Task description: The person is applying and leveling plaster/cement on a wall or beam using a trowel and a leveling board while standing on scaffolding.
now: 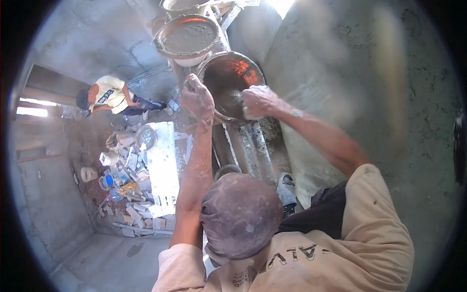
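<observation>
A mortar-crusted bucket (228,118) tilts toward me at the upper middle. Orange-red patches show on its dark inner wall, with grey wet mix inside. Closed in a fist, my left hand (198,100) is up against the bucket's left rim. What it grips there is hidden. My right hand (260,101) is curled at the right part of the bucket's mouth, knuckles up. Its fingers hide whatever they hold. Both hands and forearms are smeared with grey. Just beyond stands a second bucket (188,38), filled with grey mortar.
A third bucket (185,4) is at the top edge. Left and below, a person (113,95) in a pale shirt stands near a white board (163,155), a round tub (146,137) and rubble (134,168). A dusty cap (242,214) covers the lower middle. A plastered wall (350,63) rises at right.
</observation>
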Demonstrator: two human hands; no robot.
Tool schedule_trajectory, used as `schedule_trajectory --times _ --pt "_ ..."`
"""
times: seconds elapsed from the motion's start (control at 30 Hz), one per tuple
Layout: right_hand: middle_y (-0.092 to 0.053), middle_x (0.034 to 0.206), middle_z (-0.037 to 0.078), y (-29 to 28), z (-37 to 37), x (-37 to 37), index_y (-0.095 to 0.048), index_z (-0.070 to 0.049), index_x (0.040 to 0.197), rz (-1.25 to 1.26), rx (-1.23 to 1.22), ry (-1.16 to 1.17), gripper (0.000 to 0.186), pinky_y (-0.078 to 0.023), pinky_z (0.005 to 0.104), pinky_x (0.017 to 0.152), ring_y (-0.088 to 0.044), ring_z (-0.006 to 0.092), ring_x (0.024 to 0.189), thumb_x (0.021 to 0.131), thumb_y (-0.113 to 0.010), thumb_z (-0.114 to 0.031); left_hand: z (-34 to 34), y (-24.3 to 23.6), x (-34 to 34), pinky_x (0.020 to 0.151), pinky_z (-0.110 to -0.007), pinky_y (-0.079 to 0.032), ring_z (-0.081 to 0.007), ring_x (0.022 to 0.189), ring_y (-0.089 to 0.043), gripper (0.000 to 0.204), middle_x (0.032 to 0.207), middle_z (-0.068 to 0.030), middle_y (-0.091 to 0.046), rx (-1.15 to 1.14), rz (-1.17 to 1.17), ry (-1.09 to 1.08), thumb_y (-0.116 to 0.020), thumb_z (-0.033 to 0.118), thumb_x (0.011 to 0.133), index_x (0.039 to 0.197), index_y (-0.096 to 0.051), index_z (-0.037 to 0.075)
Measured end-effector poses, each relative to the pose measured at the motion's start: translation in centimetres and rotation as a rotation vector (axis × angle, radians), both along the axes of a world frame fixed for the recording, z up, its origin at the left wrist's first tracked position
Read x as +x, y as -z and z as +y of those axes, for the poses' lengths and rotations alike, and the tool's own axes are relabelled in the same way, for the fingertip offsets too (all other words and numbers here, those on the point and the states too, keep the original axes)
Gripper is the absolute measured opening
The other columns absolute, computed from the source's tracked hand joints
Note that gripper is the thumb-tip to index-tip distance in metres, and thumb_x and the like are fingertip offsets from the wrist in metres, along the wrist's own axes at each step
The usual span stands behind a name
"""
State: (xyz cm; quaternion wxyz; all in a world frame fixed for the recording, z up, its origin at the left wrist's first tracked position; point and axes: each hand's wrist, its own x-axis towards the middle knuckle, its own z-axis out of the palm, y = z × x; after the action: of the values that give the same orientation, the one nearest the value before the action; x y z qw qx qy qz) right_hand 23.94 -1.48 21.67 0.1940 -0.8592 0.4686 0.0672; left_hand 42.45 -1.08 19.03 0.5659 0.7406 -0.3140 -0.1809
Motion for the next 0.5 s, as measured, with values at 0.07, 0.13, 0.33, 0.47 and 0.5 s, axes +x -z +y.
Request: schedule_trajectory --times 0.07,0.13,0.33,0.47,0.5 --pt "-0.071 0.094 0.021 0.5 0.5 1.3 -0.071 -0.001 0.086 -0.149 0.047 0.189 0.025 -0.055 0.0439 0.083 -0.069 0.0361 0.092 0.074 -0.061 -0.020 -0.3 0.3 0.4 0.062 -0.038 -0.043 -0.0204 0.060 -0.050 0.050 0.067 -0.0108 -0.063 -0.071 0.034 0.014 -0.054 0.039 0.100 0.083 -0.067 -0.007" --pt "-0.071 0.098 0.019 0.7 0.7 -0.3 -0.072 -0.004 0.088 -0.182 0.054 0.168 0.024 -0.055 0.0440 0.084 -0.068 0.0359 0.096 0.076 -0.060 -0.022 -0.5 0.9 0.6 0.062 -0.035 -0.042 -0.0160 0.063 -0.048 0.049 0.066 -0.0059 -0.060 -0.108 0.103 0.033 -0.055 0.039 0.100 0.082 -0.066 -0.006" --pt "-0.070 0.099 0.019 -2.0 -0.2 -2.2 -0.071 -0.009 0.106 -0.307 -0.092 0.207 0.036 -0.053 0.0483 0.086 -0.066 0.0389 0.097 0.080 -0.066 -0.034 -2.4 5.2 4.3 0.065 -0.045 -0.053 -0.0365 0.076 -0.068 0.023 0.083 -0.0192 -0.070 0.088 -0.769 0.058 -0.051 0.018 0.096 0.085 -0.065 0.003" --pt "-0.070 0.097 0.021 -7.0 -0.5 -3.1 -0.070 -0.006 0.106 -0.341 -0.045 0.202 0.039 -0.052 0.0483 0.086 -0.068 0.0396 0.092 0.080 -0.067 -0.035 -2.2 6.7 8.0 0.089 -0.042 -0.046 -0.0305 0.095 -0.066 0.053 0.107 -0.0223 -0.072 0.191 0.150 -0.010 -0.053 0.041 0.099 0.110 -0.069 -0.008" --pt "-0.070 0.097 0.021 -9.0 -0.1 -3.9 -0.070 -0.006 0.106 -0.321 -0.061 0.228 0.039 -0.052 0.0483 0.086 -0.068 0.0396 0.092 0.080 -0.067 -0.035 -2.4 8.0 8.9 0.092 -0.039 -0.046 -0.0297 0.100 -0.065 0.052 0.113 -0.0222 -0.070 0.184 0.134 0.002 -0.053 0.038 0.100 0.114 -0.067 -0.010"
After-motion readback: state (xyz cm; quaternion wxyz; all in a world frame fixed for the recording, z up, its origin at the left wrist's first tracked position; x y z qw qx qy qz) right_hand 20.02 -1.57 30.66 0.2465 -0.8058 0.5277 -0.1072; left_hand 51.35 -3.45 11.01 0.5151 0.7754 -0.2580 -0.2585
